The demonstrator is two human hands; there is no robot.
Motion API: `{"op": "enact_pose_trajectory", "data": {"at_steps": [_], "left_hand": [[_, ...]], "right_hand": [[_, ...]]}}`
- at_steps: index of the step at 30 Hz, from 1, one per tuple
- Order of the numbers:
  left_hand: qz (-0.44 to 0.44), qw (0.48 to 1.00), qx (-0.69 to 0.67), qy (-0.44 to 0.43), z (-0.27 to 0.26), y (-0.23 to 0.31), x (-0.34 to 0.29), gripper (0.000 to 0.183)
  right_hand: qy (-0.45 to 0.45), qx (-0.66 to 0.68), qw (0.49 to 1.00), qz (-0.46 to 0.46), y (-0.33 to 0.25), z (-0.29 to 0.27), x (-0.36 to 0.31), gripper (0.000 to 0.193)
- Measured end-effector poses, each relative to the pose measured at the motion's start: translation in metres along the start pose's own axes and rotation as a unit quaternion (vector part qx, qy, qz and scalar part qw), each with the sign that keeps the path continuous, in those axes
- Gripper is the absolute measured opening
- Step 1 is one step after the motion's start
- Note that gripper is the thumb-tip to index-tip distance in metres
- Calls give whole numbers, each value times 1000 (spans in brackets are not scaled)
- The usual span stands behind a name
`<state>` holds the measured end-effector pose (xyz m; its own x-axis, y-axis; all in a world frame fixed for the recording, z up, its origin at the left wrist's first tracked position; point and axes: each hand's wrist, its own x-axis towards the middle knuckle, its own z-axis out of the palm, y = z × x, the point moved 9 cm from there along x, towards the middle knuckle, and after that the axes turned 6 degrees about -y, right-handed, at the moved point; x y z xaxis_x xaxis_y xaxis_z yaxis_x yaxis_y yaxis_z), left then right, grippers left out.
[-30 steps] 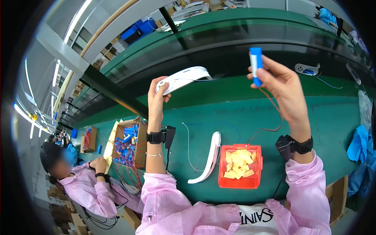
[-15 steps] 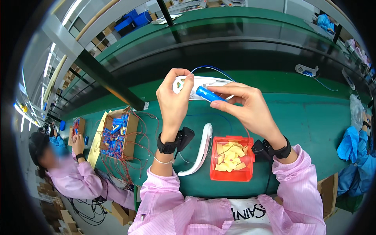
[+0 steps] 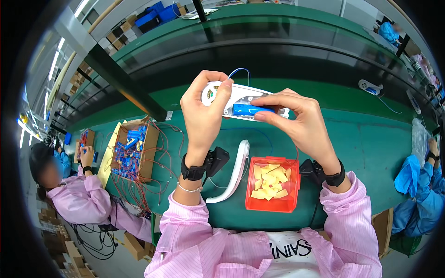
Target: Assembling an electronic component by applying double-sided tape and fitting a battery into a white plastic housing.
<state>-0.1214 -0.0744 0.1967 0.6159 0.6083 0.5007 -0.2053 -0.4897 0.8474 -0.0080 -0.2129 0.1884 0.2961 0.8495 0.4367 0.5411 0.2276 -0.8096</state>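
Note:
My left hand point(image 3: 204, 104) grips the round end of a long white plastic housing point(image 3: 243, 92), thumb on its front. A blue cylindrical battery point(image 3: 244, 110) lies along the housing's hollow. Fingers and thumb of my right hand point(image 3: 296, 113) are closed on the battery's right end, which they partly hide. A blue wire point(image 3: 241, 69) loops up from the housing behind my left fingertips. Below, a curved white plastic part point(image 3: 234, 173) lies on the bench between my forearms. Beside it stands a red bin point(image 3: 271, 207) holding several pale yellow pieces point(image 3: 271, 180).
To the left, a cardboard box point(image 3: 149, 153) holds several blue batteries with red wires trailing over the green bench point(image 3: 333, 139). A green post point(image 3: 125, 83) rises behind it. Another white housing point(image 3: 370, 87) lies at the far right. Co-workers sit on both sides.
The battery has gone from being held tilted in front of the housing to lying level in its hollow. The housing now shows more of its inside, and both hands have shifted slightly.

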Motion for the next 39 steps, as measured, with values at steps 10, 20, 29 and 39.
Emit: {"op": "enact_pose_trajectory", "data": {"at_steps": [10,20,29,39], "left_hand": [[3,1000,8,-6,-1,4,0,13],[-45,997,-24,50,0,-5,-9,12],[70,997,14,41,1,12,-12,11],[-98,985,-126,-70,31,-51,14,19]], "right_hand": [[53,-29,994,-86,-9,-1,-2,21],[15,-185,971,-151,-34,10,-8,33],[70,-256,943,-199,-46,24,-15,38],[35,-202,978,-44,-9,6,3,39]]}}
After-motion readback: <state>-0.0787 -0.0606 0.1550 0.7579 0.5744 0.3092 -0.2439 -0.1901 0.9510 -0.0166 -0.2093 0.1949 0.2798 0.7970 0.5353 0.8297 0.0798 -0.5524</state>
